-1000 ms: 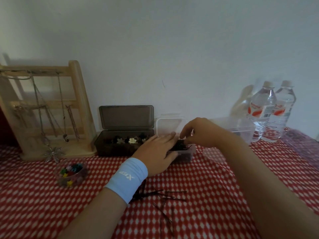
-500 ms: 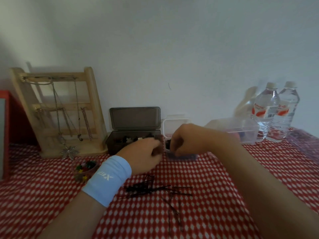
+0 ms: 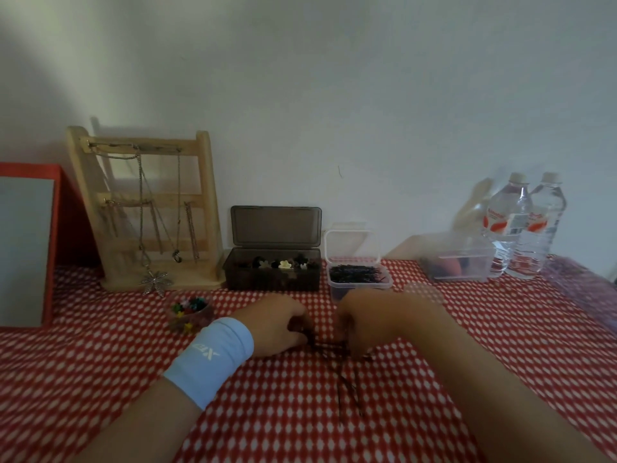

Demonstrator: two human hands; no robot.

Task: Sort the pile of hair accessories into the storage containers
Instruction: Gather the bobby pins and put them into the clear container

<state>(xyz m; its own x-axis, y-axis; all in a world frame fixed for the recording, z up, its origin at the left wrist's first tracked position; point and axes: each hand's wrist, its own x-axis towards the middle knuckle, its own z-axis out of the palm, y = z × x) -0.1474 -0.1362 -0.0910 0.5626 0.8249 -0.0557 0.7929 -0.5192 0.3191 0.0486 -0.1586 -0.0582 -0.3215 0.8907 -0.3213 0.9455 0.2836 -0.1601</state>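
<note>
The loose hairpins [image 3: 347, 379] lie on the red-and-white tablecloth [image 3: 467, 345] in front of us, a thin dark scatter that is blurred and partly covered by both hands. We can make out a few strands running toward us from under the hands, and no more.

The left hand [image 3: 277, 324] rests at the left end of the pile with its fingers curled in toward the thumb. Dark strands show at the fingertips, but we cannot tell whether a pin is pinched. The right hand [image 3: 370, 322] arches over the right end. Its fingers curl under the palm and hide their own tips, so its grip is not readable either. A pale blue wristband [image 3: 210, 359] sits on the left wrist.

Just behind the hands stands the small clear tub [image 3: 359, 279], open and full of pins. To its left is the open dark box [image 3: 273, 269] of flower clips. A round dish [image 3: 190, 312] of coloured clips, half hidden by the left forearm, sits near it. A hazy clear container [image 3: 457, 262] and two water bottles [image 3: 527, 225] stand to the right. The jewellery stand [image 3: 147, 208] and a cut-off red-framed panel [image 3: 26, 245] are on the left.

Half a second ago both hands were up at the tub's rim. They are now down on the pile.
</note>
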